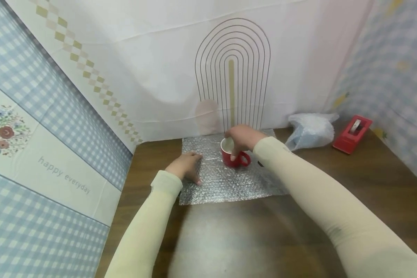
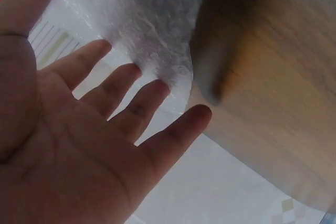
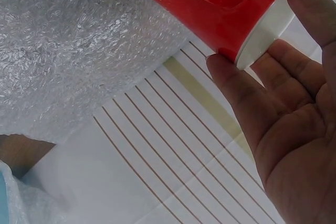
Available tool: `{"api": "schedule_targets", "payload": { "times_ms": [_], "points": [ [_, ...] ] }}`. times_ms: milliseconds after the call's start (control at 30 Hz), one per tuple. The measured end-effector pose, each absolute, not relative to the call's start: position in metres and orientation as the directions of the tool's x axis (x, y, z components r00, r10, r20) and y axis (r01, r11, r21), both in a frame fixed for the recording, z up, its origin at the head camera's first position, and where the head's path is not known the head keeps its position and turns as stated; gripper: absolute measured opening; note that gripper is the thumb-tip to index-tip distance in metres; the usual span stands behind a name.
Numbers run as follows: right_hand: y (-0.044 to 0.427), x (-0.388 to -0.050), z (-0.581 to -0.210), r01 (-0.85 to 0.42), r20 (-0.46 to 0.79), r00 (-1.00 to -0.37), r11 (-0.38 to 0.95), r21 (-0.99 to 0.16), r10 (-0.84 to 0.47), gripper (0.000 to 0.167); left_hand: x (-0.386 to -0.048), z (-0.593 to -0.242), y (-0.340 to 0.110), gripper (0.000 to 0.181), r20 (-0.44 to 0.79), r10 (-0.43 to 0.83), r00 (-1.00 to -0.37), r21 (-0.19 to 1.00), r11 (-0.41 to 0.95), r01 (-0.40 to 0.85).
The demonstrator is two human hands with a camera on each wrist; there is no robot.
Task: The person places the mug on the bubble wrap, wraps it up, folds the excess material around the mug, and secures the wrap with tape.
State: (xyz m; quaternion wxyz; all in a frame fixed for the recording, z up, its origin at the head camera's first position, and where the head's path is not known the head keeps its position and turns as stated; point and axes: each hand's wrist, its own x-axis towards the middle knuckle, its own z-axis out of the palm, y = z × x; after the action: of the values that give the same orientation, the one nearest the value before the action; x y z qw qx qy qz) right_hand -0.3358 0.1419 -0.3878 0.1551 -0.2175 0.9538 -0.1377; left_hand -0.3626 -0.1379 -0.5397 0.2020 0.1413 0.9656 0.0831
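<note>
A red mug with a white inside stands on a sheet of bubble wrap laid on the wooden table. My right hand grips the mug by its rim from above, thumb on the near side; the handle points right. In the right wrist view, fingers and thumb pinch the white rim of the mug. My left hand rests at the left edge of the bubble wrap, fingers spread and holding nothing. The left wrist view shows its open palm with the fingertips by the wrap.
At the back right lies a crumpled bundle of bubble wrap with something bluish inside. Beside it stands a red tape dispenser. A patterned cloth hangs behind the table, with checked cloth at both sides.
</note>
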Motion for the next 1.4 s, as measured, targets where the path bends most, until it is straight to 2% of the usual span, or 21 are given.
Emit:
{"api": "schedule_targets", "payload": {
  "times_ms": [133, 267, 367, 533, 633, 767, 900, 1000, 1067, 1233, 1333, 1400],
  "points": [
    [0.140, -0.336, -0.389, -0.357, -0.243, -0.861, 0.872, -0.335, -0.446, 0.086, -0.367, -0.541, -0.140, 0.143, -0.419, 0.315, -0.852, 0.226, 0.945, 0.238],
    [0.138, -0.334, -0.389, -0.370, -0.233, -0.860, 0.869, -0.329, -0.454, 0.085, -0.348, -0.514, -0.133, 0.122, -0.376, 0.325, -0.868, 0.254, 0.937, 0.240],
    [0.135, -0.333, -0.387, -0.375, -0.223, -0.860, 0.866, -0.331, -0.458, 0.085, -0.341, -0.503, -0.135, 0.100, -0.278, 0.322, -0.905, 0.269, 0.931, 0.249],
    [0.133, -0.334, -0.383, -0.369, -0.223, -0.862, 0.865, -0.338, -0.455, 0.085, -0.328, -0.485, -0.141, 0.087, -0.216, 0.271, -0.938, 0.233, 0.947, 0.220],
    [0.134, -0.336, -0.383, -0.373, -0.218, -0.863, 0.867, -0.332, -0.455, 0.085, -0.310, -0.461, -0.139, 0.078, -0.218, 0.244, -0.945, 0.214, 0.957, 0.198],
    [0.138, -0.338, -0.384, -0.383, -0.205, -0.863, 0.863, -0.330, -0.462, 0.085, -0.305, -0.450, -0.131, 0.067, -0.117, 0.361, -0.925, 0.223, 0.917, 0.330],
    [0.145, -0.338, -0.383, -0.387, -0.186, -0.866, 0.859, -0.336, -0.463, 0.086, -0.304, -0.433, -0.100, 0.062, 0.021, 0.518, -0.855, 0.236, 0.829, 0.508],
    [0.148, -0.338, -0.382, -0.390, -0.176, -0.868, 0.858, -0.335, -0.464, 0.085, -0.305, -0.423, -0.073, 0.056, 0.111, 0.548, -0.829, 0.263, 0.788, 0.557],
    [0.148, -0.338, -0.383, -0.396, -0.176, -0.867, 0.859, -0.325, -0.466, 0.085, -0.307, -0.420, -0.057, 0.054, 0.139, 0.524, -0.840, 0.306, 0.784, 0.540],
    [0.146, -0.341, -0.392, -0.407, -0.171, -0.866, 0.862, -0.302, -0.469, 0.102, -0.316, -0.422, -0.035, 0.060, 0.077, 0.432, -0.899, 0.353, 0.831, 0.429],
    [0.146, -0.344, -0.397, -0.417, -0.169, -0.860, 0.854, -0.311, -0.481, 0.116, -0.321, -0.421, -0.032, 0.064, 0.019, 0.409, -0.912, 0.354, 0.851, 0.389],
    [0.147, -0.346, -0.399, -0.419, -0.168, -0.857, 0.848, -0.324, -0.487, 0.119, -0.325, -0.421, -0.031, 0.067, 0.002, 0.406, -0.914, 0.367, 0.850, 0.378]
  ]
}}
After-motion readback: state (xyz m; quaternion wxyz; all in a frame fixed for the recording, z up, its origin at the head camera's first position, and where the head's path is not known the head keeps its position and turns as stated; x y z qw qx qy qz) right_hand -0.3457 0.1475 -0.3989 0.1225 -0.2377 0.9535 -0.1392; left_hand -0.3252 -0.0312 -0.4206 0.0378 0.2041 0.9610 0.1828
